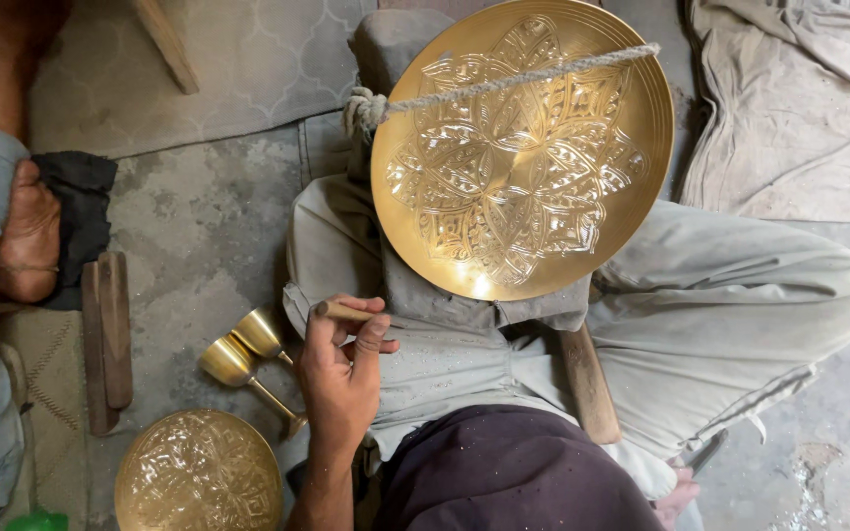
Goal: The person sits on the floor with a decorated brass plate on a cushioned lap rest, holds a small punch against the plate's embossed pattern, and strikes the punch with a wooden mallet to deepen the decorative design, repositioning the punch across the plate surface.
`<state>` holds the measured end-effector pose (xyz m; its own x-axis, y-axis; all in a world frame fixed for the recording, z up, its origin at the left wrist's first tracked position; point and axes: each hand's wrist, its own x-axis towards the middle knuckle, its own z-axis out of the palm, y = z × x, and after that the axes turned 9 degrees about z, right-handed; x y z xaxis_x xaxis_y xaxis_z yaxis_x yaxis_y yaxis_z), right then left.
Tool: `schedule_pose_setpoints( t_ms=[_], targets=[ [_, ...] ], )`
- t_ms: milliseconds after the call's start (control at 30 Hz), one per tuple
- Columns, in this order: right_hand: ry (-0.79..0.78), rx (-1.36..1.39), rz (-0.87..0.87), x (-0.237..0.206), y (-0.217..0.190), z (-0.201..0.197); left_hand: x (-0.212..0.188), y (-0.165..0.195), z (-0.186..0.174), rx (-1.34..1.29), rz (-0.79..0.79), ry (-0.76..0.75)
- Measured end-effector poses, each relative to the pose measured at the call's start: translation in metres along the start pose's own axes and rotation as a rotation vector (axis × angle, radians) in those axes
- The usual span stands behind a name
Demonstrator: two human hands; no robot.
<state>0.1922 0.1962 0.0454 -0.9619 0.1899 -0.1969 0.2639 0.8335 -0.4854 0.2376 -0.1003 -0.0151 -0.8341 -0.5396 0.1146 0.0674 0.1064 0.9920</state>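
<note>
Wooden tool handle [338,311] in left hand [344,369] grip; right hand [679,495] grip unclear, beside brass plate [521,147].
</note>
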Motion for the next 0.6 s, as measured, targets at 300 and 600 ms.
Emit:
schedule_pose_setpoints(
  t_ms=[300, 600],
  targets=[
    [0.030, -0.002, 0.081, 0.006, 0.014, 0.002, 0.019, -0.001, 0.008, 0.053, 0.046, -0.070],
    [0.011, 0.021, 0.160, 0.062, 0.032, 0.010, 0.039, -0.008, 0.016, 0.161, -0.034, -0.037]
  ],
)
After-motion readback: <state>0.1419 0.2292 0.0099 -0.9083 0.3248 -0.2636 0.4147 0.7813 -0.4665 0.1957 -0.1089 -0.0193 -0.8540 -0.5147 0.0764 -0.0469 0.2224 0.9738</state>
